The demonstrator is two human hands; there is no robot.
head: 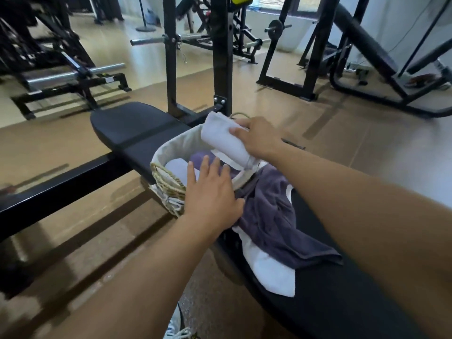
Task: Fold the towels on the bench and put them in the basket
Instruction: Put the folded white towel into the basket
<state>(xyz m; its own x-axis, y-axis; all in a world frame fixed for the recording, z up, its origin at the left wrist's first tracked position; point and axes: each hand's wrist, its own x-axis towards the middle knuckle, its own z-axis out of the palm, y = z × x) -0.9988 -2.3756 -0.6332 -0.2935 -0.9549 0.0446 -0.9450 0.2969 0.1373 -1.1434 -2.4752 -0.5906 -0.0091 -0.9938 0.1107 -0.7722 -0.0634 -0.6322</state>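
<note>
Right hand [259, 138] grips folded white towel [221, 138] over basket [171, 148]. Left hand [212, 192] flat, fingers straight, at basket rim. Purple towel [274, 216] unfolded on bench [342, 302].

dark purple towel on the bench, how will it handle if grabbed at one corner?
Dark purple towel lies crumpled in soft folds, so probably floppy: it would drape and trail. It overlaps the white towel beneath and might drag it along. Likely light.

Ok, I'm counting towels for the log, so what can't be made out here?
Head view only:
- Basket contents: mostly hidden by the left hand and the white rolled towel held by the right hand.
- White towel on the bench: largely covered by the dark towel.
</note>
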